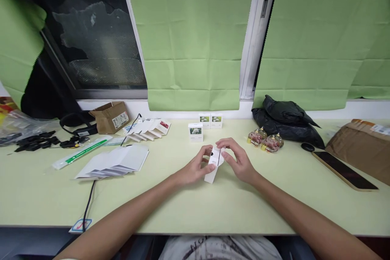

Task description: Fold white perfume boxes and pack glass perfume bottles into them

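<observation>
Head view, asked: where is the small white cardboard carton [214, 167] found?

Answered: it is held between both hands, low over the pale green desk [183, 207]; the left hand [195, 169] is curled around its left side, the right hand [240, 161] is closed over its upper flap.

Asked: how should it be gripped?

Answered: it is judged light, thin-walled and easily crushed; the stiff edges are preferred.

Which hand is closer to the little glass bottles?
Right. The right hand sits just left of the glass bottles, holding the white box; the left hand holds it from the far side.
</observation>
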The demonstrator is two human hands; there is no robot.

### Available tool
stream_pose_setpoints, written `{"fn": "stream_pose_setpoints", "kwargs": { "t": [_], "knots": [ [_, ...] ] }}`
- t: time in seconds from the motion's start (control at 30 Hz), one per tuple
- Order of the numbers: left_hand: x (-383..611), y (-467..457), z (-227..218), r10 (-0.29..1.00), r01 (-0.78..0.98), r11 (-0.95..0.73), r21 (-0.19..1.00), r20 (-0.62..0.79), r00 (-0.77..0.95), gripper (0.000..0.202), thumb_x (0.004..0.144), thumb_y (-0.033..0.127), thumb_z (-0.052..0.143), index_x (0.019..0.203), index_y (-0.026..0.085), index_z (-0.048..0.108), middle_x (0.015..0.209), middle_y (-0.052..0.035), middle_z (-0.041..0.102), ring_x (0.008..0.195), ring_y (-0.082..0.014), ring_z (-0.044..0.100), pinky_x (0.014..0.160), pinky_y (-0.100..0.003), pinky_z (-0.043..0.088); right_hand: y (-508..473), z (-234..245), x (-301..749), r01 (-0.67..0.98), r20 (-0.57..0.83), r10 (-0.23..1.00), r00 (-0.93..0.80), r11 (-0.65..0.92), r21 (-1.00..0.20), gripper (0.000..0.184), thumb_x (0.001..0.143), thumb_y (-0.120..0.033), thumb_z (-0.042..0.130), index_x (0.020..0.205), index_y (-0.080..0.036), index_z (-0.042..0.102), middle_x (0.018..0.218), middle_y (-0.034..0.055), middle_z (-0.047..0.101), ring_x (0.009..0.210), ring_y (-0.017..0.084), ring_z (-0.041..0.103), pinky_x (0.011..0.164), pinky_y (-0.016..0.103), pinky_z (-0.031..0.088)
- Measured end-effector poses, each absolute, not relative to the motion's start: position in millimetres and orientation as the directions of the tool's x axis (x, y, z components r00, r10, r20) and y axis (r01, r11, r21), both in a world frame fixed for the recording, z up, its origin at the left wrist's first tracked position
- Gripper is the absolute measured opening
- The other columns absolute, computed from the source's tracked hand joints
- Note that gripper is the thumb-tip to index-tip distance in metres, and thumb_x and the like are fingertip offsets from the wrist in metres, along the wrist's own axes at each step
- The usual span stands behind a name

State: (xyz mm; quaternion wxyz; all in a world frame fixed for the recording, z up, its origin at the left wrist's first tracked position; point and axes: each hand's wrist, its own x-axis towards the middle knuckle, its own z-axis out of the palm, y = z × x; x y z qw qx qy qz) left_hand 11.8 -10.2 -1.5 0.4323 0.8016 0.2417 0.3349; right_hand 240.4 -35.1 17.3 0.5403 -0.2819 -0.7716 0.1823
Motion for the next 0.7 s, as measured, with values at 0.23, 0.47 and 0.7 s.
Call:
{"fn": "stream_pose_setpoints", "kwargs": {
  "t": [0.23,0.47,0.7],
  "knots": [
    [12.2,-15.0,0.3,0.719,0.192,-0.489,0.851,0.268,0.641,0.081,0.087,0.046,0.079,0.153,0.031,0.034,0.118,-0.0085,0.062,0.102,-0.0247,0.063,0.081,-0.038,0.055,-35.0,17.1,240.9,0.228,0.682,0.654,-0.328,0.755,-0.615,0.024,0.105,-0.041,0.052,0.118,-0.025,0.065,0.11,0.0095,0.065,0.109,0.027,0.06,0.099,0.047,0.051],
    [12.8,-14.7,1.7,0.749,0.308,-0.599,0.739,0.382,0.541,0.079,0.078,0.048,0.086,0.147,0.031,0.049,0.133,-0.0098,0.057,0.123,-0.0301,0.056,0.101,-0.045,0.052,-30.0,7.7,235.1,0.111,0.602,0.743,-0.291,0.651,-0.751,0.027,0.102,-0.042,0.057,0.125,-0.028,0.055,0.121,0.0076,0.06,0.117,0.026,0.058,0.106,0.045,0.049],
    [15.5,-20.0,10.1,0.758,0.352,-0.606,0.714,0.383,0.529,0.075,0.081,0.048,0.083,0.144,0.027,0.048,0.131,-0.0079,0.062,0.113,-0.028,0.063,0.091,-0.039,0.054,-19.7,-4.3,235.1,0.035,0.517,0.801,-0.301,0.551,-0.834,0.035,0.096,-0.041,0.066,0.125,-0.031,0.051,0.124,0.006,0.055,0.118,0.026,0.057,0.098,0.044,0.054]
  ]
}}
